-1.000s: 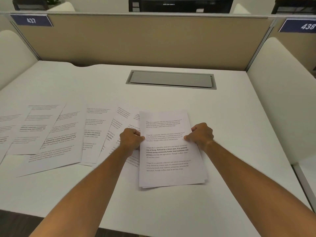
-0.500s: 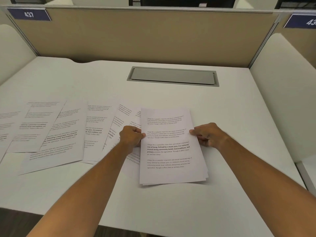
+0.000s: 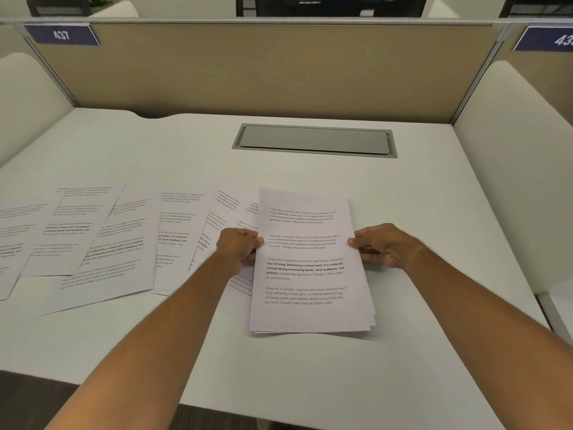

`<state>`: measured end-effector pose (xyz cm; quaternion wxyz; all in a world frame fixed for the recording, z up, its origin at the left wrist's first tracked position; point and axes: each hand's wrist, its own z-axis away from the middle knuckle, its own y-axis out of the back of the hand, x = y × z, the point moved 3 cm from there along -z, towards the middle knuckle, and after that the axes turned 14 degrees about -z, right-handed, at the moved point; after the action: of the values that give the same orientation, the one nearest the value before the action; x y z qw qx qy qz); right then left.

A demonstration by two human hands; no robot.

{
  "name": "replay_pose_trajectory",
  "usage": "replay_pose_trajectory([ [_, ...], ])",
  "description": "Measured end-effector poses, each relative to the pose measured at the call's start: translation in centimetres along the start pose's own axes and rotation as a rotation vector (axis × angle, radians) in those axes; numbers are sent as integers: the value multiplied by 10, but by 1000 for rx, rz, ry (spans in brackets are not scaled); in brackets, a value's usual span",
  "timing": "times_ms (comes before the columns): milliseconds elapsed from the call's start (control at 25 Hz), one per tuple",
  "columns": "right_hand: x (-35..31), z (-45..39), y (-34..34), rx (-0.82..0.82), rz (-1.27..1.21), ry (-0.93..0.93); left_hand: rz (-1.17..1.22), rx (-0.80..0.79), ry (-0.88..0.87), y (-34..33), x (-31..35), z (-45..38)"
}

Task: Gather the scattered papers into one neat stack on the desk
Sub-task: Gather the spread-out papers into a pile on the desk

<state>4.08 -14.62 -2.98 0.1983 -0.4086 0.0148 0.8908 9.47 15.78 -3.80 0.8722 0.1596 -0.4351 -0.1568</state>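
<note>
Fanning leftward across the bench (image 3: pixel 418 212), loose sheets (image 3: pixel 102 243) overlap beside the stack (image 3: pixel 307 315); left hand (image 3: pixel 237 248) and right hand (image 3: pixel 383 245) each pinch a stack edge in a curled grip.

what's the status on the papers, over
Left hand and right hand grip the stack by its sides. Loose sheets lie fanned out to the left, ungathered. Nothing in the way.
</note>
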Motion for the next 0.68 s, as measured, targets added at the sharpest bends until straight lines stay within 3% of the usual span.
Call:
replay_pose_trajectory([
  [440,-11,17,1,-152,-24,13,80,-25,-24,14,16,26],
  [680,-21,29,3,-183,-50,72,123,-24,-135,22,23,41],
])
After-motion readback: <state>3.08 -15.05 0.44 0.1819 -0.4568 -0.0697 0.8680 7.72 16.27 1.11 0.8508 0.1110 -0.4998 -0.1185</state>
